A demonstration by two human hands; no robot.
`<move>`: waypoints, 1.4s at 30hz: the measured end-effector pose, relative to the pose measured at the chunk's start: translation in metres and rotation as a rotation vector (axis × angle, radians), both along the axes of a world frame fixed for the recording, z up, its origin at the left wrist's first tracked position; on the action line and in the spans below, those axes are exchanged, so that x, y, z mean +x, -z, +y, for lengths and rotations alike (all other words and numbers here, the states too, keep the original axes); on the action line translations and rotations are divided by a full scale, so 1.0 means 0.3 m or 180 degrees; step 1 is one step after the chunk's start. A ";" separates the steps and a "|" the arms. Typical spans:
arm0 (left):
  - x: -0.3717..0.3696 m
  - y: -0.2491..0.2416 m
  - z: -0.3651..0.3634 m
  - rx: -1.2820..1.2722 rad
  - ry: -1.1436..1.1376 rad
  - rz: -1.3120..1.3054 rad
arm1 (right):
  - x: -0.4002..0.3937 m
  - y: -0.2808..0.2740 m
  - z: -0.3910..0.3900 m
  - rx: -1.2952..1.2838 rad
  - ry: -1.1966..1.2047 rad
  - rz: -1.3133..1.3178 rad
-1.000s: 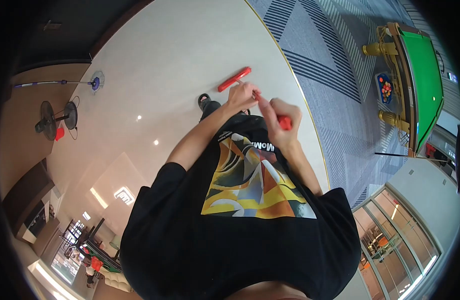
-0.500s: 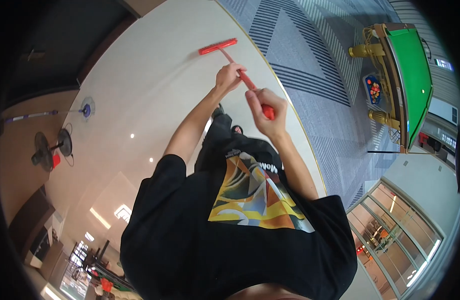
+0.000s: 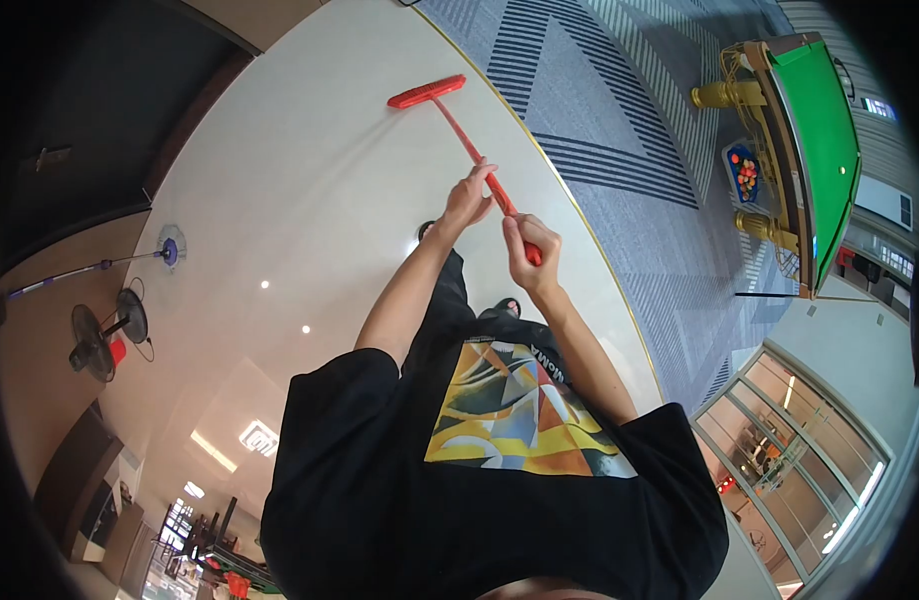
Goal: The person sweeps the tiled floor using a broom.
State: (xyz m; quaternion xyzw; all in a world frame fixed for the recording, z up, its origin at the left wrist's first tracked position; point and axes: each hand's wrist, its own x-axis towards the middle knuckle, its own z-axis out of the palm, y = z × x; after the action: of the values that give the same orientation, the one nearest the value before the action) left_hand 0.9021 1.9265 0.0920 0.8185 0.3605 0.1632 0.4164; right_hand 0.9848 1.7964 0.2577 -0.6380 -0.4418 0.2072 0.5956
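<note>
One long red broom [image 3: 464,136] slants across upper centre, my left hand [image 3: 470,196] wrapped round mid-handle, my right hand [image 3: 536,246] closed around its end. My black T-shirt [image 3: 570,520] reads "MoMA". Upper right, one green-topped pool table [image 3: 825,140] shows two gold legs [image 3: 715,95].

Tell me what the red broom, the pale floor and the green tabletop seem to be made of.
Red broom: probably plastic, though coated metal is possible in places; its red is even and slightly glossy.
Pale floor: perhaps polished tile or stone, since it shows bright reflections.
Green tabletop: likely cloth, being matte and evenly coloured.
</note>
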 end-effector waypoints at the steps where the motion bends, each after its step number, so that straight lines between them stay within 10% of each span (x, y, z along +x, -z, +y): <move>1: 0.021 0.018 -0.065 0.0049 0.0097 -0.0016 | 0.019 -0.006 -0.068 -0.0166 0.0093 0.0054; 21: 0.091 -0.329 -1.224 0.0246 0.0219 -0.0012 | 0.160 -0.335 -1.098 -0.0396 -0.0633 0.0000; 33: -0.336 -0.485 -0.942 0.0667 -0.0367 0.0497 | -0.207 -0.370 -0.832 0.0523 -0.1461 0.0440; 42: -0.895 -0.010 -0.497 0.0405 -0.1145 0.0751 | -0.668 -0.035 -0.470 0.0294 -0.1603 0.0704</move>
State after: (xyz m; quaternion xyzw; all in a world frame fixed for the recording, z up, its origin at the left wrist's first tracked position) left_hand 0.6337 1.7774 0.0951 0.7791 0.5359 0.1604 0.2830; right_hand 0.7842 1.6555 0.2682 -0.4538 -0.5277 0.3967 0.5985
